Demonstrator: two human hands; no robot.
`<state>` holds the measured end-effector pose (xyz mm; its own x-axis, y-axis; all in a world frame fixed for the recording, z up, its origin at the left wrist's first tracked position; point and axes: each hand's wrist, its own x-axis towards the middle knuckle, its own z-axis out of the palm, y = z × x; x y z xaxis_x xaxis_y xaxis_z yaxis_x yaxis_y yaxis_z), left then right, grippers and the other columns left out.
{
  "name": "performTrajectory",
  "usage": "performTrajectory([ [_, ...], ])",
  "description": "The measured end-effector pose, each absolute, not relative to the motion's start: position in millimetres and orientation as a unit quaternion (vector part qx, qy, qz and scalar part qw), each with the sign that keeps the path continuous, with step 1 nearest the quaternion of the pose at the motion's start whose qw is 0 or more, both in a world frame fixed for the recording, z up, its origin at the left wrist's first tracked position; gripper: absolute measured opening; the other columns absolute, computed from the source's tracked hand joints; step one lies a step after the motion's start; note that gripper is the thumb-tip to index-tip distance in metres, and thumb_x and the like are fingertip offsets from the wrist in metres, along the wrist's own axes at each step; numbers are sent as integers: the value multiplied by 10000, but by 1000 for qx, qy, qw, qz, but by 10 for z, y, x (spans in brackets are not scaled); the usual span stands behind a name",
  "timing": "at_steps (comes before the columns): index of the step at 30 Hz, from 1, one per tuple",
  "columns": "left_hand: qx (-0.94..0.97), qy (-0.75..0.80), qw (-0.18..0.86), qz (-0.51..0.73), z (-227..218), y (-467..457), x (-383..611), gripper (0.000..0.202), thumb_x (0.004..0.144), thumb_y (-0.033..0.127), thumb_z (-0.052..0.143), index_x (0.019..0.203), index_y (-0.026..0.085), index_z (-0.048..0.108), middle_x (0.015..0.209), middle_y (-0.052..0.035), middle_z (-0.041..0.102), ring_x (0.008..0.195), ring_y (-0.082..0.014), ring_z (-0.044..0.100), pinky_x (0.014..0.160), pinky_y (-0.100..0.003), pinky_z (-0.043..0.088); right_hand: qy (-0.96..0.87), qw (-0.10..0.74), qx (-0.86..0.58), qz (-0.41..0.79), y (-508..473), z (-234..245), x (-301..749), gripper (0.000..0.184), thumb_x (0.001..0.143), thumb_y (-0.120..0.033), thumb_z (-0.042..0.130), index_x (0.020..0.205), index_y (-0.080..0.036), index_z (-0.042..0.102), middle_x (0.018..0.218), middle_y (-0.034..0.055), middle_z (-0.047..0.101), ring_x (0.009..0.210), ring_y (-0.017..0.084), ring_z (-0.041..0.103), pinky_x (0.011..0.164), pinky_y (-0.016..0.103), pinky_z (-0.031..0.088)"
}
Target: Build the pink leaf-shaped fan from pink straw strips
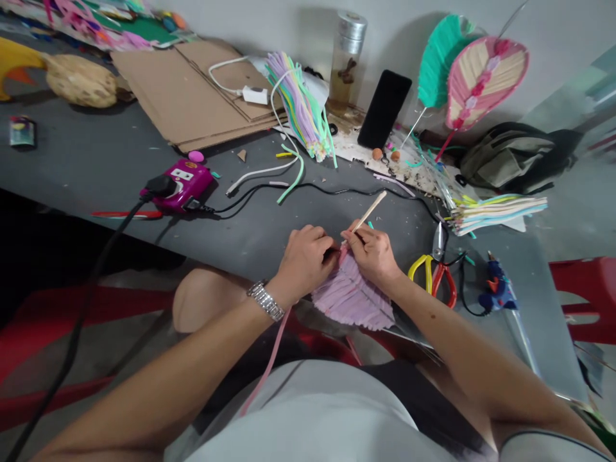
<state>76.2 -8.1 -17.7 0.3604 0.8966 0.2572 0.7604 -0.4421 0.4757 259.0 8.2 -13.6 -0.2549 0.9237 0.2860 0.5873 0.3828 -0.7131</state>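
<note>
A lilac leaf-shaped fan (353,298) with ribbed strips lies tilted at the table's front edge, its wide end toward my body. Its cream stick handle (371,210) points away to the upper right. My right hand (373,253) is closed on the fan where the handle begins. On the other side my left hand (308,260) is closed, its fingertips pinched at a pink strip by the handle's base. A long pink strip (274,356) hangs from beneath my left wrist over my lap. The exact contact under the left fingers is hidden.
Scissors (436,266) and a blue glue gun (500,289) lie to the right. A purple power socket (185,186) with black cables sits left. Behind are cardboard (202,96), bundled fuzzy stems (298,106), a phone (385,109), a bottle (347,64) and a pink-and-cream fan (505,83).
</note>
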Motion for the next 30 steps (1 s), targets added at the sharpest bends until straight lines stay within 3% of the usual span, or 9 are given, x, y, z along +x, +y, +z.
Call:
performTrajectory([
  [3, 814, 507, 134, 250, -192, -77, 760, 122, 917, 263, 661, 858, 210, 753, 885, -60, 693, 883, -249, 588, 741, -388, 360, -750, 363, -496, 244, 124, -159, 2575, 380, 1009, -426, 520, 710, -216, 626, 706, 33, 654, 640, 151, 597, 666, 291, 453],
  [6, 810, 506, 139, 261, -200, -76, 767, 113, 911, 246, 660, 865, 215, 758, 886, -55, 700, 883, -246, 590, 748, -385, 361, -710, 375, -502, 322, 234, -113, 2600, 446, 966, -543, 578, 663, -215, 593, 652, 22, 631, 590, 135, 562, 611, 274, 452],
  [10, 801, 512, 156, 268, -179, -78, 784, 102, 906, 239, 667, 876, 216, 761, 900, -60, 718, 892, -247, 599, 768, -386, 370, -638, 354, -498, 469, 169, 231, 2814, 496, 944, -667, 569, 891, -186, 679, 627, 2, 651, 448, 105, 449, 464, 255, 394],
  [12, 799, 513, 157, 271, -167, -80, 787, 106, 913, 258, 667, 882, 213, 758, 914, -65, 725, 905, -251, 605, 792, -391, 380, -673, 357, -495, 418, -96, 443, 2971, 447, 1025, -591, 482, 990, -194, 685, 681, 14, 668, 503, 118, 509, 518, 261, 425],
  [15, 796, 514, 163, 275, -162, -83, 783, 124, 925, 292, 662, 887, 209, 745, 927, -66, 732, 922, -255, 616, 834, -401, 394, -778, 258, -516, 249, -691, 563, 3160, 347, 1074, -417, 450, 906, -217, 679, 756, 42, 662, 603, 149, 561, 581, 289, 433],
  [18, 792, 514, 161, 287, -178, -79, 784, 112, 926, 291, 661, 892, 214, 734, 915, -60, 735, 925, -258, 628, 856, -405, 403, -835, 183, -512, 86, -1211, 365, 3253, 232, 1004, -391, 610, 887, -207, 688, 833, 91, 669, 750, 222, 618, 668, 327, 460],
  [21, 781, 511, 175, 312, -188, -61, 794, 45, 875, 213, 687, 865, 223, 730, 854, -44, 742, 895, -245, 642, 868, -397, 410, -836, 161, -525, 14, -1444, 58, 3288, 172, 1004, -325, 610, 937, -199, 707, 839, 94, 659, 769, 233, 621, 686, 325, 458],
  [27, 579, 504, 466, 440, -89, -52, 737, 113, 696, 153, 794, 782, 215, 756, 795, -24, 740, 781, -192, 636, 816, -323, 458, -781, 256, -555, 126, -1363, -132, 3333, 138, 977, -226, 600, 927, -196, 725, 859, 70, 714, 791, 205, 665, 738, 304, 484],
  [30, 520, 486, 531, 460, 1, -103, 639, 140, 700, 197, 818, 828, 184, 764, 823, -43, 747, 770, -179, 660, 733, -289, 487, -701, 353, -576, 228, -1299, -84, 3344, 60, 881, -225, 700, 876, -206, 756, 831, 48, 737, 753, 188, 654, 720, 292, 479],
])
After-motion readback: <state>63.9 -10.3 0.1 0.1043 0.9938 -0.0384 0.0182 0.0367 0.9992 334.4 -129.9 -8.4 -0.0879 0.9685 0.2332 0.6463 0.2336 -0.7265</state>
